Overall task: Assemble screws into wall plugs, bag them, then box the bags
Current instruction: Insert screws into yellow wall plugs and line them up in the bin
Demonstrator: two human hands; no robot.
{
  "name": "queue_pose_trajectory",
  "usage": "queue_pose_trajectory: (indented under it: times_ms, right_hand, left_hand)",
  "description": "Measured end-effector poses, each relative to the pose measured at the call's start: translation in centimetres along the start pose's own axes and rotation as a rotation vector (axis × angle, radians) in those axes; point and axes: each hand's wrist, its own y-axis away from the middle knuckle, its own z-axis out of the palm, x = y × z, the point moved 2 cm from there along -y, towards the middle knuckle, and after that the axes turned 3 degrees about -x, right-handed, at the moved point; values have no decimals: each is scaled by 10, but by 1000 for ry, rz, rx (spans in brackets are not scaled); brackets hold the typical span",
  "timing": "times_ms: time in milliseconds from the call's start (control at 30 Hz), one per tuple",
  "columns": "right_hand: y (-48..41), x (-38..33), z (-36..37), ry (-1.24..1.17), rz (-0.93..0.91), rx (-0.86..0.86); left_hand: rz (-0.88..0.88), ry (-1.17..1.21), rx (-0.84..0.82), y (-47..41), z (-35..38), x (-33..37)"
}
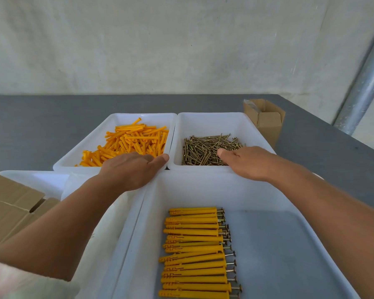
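Orange wall plugs (pixel 134 139) heaped in a white tray (pixel 117 115) under left hand (pixel 130 169); fingers dip into the heap, hidden, grip cannot be told. Right hand (pixel 244 162) over brass screws (pixel 205 149) in adjoining tray (pixel 212 120); fingers likewise hidden. Assembled plugs (pixel 194 253) lie in a row between the forearms. Cardboard box (pixel 266 124) beyond right hand.

Left hand (pixel 129 171) and right hand (pixel 247 162) hide their fingers.

Soft, even light washes the grey tabletop (pixel 41 126) and white trays (pixel 203 190), leaving only faint shadows. Wide-angle distortion stretches the frame's corners; the pale sleeve (pixel 20 283) at lower left is blurred.
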Motion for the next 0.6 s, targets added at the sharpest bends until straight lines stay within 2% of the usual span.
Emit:
queue_pose_trajectory:
  times_ms: [167, 367, 600]
  right_hand:
    - [-7, 0, 6, 43, 36, -95]
    - [-10, 3, 6, -10, 14, -118]
    - [-10, 2, 6, -22, 0, -137]
  left_hand:
    - [-18, -19, -53, 0, -1, 1]
    - [30, -1, -30, -2, -1, 1]
    - [35, -6, -74, -3, -1, 2]
